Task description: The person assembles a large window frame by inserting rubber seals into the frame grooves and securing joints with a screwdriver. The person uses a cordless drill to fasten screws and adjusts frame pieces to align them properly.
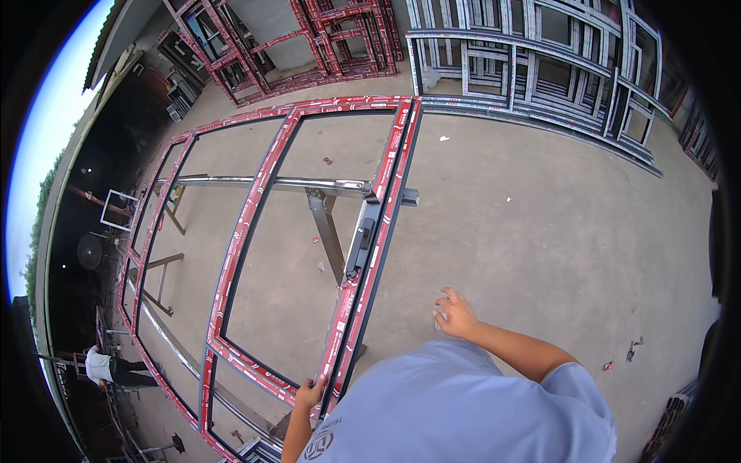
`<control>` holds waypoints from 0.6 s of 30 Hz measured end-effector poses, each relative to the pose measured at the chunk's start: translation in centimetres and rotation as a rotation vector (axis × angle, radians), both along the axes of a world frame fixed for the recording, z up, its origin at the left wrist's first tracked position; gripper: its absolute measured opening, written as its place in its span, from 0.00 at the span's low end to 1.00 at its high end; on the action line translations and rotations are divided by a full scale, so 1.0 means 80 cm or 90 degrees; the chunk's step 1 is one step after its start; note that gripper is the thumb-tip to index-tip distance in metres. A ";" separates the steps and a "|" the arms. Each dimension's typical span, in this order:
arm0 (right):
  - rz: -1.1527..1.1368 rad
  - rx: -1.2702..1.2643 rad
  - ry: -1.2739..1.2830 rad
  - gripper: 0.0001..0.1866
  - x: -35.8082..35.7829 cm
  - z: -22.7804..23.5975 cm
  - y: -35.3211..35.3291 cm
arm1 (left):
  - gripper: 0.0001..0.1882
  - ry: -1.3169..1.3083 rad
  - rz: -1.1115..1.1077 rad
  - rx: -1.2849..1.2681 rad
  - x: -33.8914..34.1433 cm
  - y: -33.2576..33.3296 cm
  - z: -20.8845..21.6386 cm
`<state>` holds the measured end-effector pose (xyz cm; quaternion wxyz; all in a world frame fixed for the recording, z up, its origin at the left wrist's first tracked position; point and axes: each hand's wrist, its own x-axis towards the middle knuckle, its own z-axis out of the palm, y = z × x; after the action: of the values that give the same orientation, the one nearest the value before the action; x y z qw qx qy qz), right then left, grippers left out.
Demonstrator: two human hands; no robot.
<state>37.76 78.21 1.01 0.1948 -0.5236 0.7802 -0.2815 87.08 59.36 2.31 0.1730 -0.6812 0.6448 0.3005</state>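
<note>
A large window frame (255,202), wrapped in red printed film with dark inner edges, lies across metal supports to my left. My left hand (309,395) is closed round the frame's near bar, close to a corner joint. On the right-hand bar of the frame rests a long dark grey piece of hardware (361,245), which neither hand touches. My right hand (457,312) hangs in the air right of the frame, above the concrete floor. Its fingers are bent but apart, and I see nothing clearly held in them.
Under the frame run a shiny metal rail (309,184) and a slanted leg (326,231). More red-wrapped frames (332,42) lean at the back, with grey-wrapped frames (532,62) at the back right. A person (116,369) stands at the far left. Small scraps (607,366) lie on the floor.
</note>
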 end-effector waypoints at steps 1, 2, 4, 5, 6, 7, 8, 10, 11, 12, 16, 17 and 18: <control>-0.030 0.037 -0.002 0.18 -0.025 -0.010 0.008 | 0.56 0.015 0.017 0.009 -0.001 0.001 -0.004; -0.065 0.075 -0.005 0.18 -0.045 -0.018 0.013 | 0.56 0.012 0.044 0.024 0.001 0.001 -0.007; -0.064 0.110 -0.009 0.18 -0.086 -0.030 0.016 | 0.55 0.023 0.075 0.022 -0.009 -0.004 -0.016; -0.072 0.136 -0.011 0.19 -0.101 -0.032 0.016 | 0.54 0.040 0.098 0.025 -0.017 -0.009 -0.020; -0.074 0.158 -0.027 0.19 -0.110 -0.034 0.016 | 0.54 0.046 0.129 0.032 -0.027 -0.015 -0.023; -0.082 0.187 -0.042 0.19 -0.117 -0.035 0.013 | 0.53 0.080 0.117 0.024 -0.041 -0.022 -0.028; -0.094 0.202 -0.050 0.19 -0.123 -0.035 0.009 | 0.52 0.101 0.112 0.020 -0.058 -0.030 -0.033; -0.041 0.219 -0.059 0.20 -0.125 -0.035 -0.001 | 0.50 0.122 0.110 0.015 -0.094 -0.045 -0.039; -0.013 0.227 -0.059 0.21 -0.124 -0.035 -0.006 | 0.49 0.126 0.108 0.016 -0.112 -0.055 -0.042; 0.037 0.233 -0.054 0.22 -0.124 -0.035 -0.011 | 0.48 0.207 0.134 0.026 -0.133 -0.063 -0.047; 0.145 0.259 -0.066 0.24 -0.135 -0.039 -0.040 | 0.47 0.262 0.077 0.006 -0.211 -0.119 -0.054; 0.148 0.252 -0.070 0.24 -0.143 -0.039 -0.047 | 0.49 0.211 0.127 0.086 -0.238 -0.148 -0.058; 0.127 0.256 -0.085 0.24 -0.154 -0.039 -0.054 | 0.47 0.262 0.105 0.108 -0.259 -0.169 -0.058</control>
<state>25.46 73.91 -2.09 0.3731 -0.5289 0.7504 -0.1339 66.33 45.83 -2.34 0.0693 -0.6389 0.5810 0.4994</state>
